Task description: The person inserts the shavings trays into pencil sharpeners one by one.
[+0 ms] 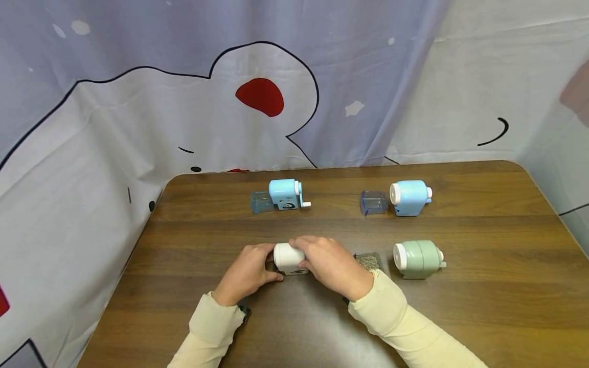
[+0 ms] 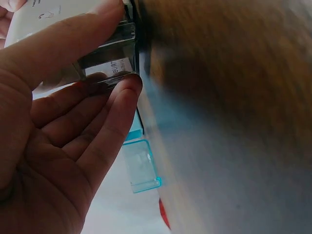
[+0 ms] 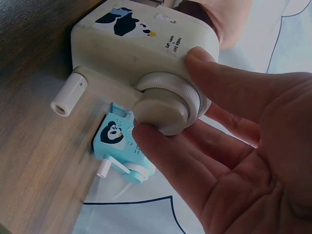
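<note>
A white crank pencil sharpener (image 1: 288, 258) with panda pictures stands on the table between both hands. My right hand (image 1: 331, 263) holds its crank end, thumb on the body and fingers around the round knob (image 3: 163, 107). The crank handle (image 3: 69, 95) points down toward the table. At the opposite end my left hand (image 1: 250, 271) pinches the sharpener's clear dark drawer (image 2: 109, 56) between thumb and fingers. The drawer's end shows outside the body, with a printed label visible through it. How far it sits inside the body is hidden by the thumb.
Behind stand a light-blue sharpener (image 1: 284, 193) with its drawer (image 1: 262, 202) beside it, and another blue sharpener (image 1: 409, 198) near a separate clear drawer (image 1: 374, 203). At right are a green sharpener (image 1: 418, 259) and a drawer of shavings (image 1: 369, 261), partly behind my right wrist.
</note>
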### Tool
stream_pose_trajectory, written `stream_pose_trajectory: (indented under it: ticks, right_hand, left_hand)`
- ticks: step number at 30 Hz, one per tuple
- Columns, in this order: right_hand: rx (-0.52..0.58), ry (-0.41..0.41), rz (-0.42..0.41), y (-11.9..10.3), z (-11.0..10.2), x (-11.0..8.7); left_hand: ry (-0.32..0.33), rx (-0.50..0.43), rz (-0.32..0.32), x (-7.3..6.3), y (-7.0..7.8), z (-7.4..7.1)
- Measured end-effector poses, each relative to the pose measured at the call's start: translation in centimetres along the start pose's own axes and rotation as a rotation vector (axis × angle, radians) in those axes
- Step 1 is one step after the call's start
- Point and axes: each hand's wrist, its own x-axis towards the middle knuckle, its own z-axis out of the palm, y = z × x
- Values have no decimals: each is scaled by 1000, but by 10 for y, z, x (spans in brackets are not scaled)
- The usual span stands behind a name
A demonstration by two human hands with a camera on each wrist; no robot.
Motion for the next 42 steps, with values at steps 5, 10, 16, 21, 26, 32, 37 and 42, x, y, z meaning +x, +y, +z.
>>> stream_pose_trajectory:
  ticks: [5,10,16,21,26,32,37,42]
  right_hand:
    - [1,-2,0,0,0,0]
    - [-3,-1,-3,0,-1,0]
    - [-11,3,-2,-1,-1,0]
    - [-19,-6,0,-1,-1,0]
    - [-20,-13,-1,-1,-2,0]
    - [-10,-4,1,-1,-3,0]
    - [-7,1,3,0,-1,0]
    - [-21,0,-4,-1,1,0]
  left_hand:
    - [0,-16,2,2,1,1]
    - [0,-28,-7,4,2,2]
    - [2,-30,-8,6,5,3]
    - [-2,-44,-6,7,6,3]
    - [-10,-56,-13,8,8,4]
    - [-28,-63,-18,10,9,4]
    - [-37,-62,-13,10,9,2]
    - [-37,-62,-19,9,9,2]
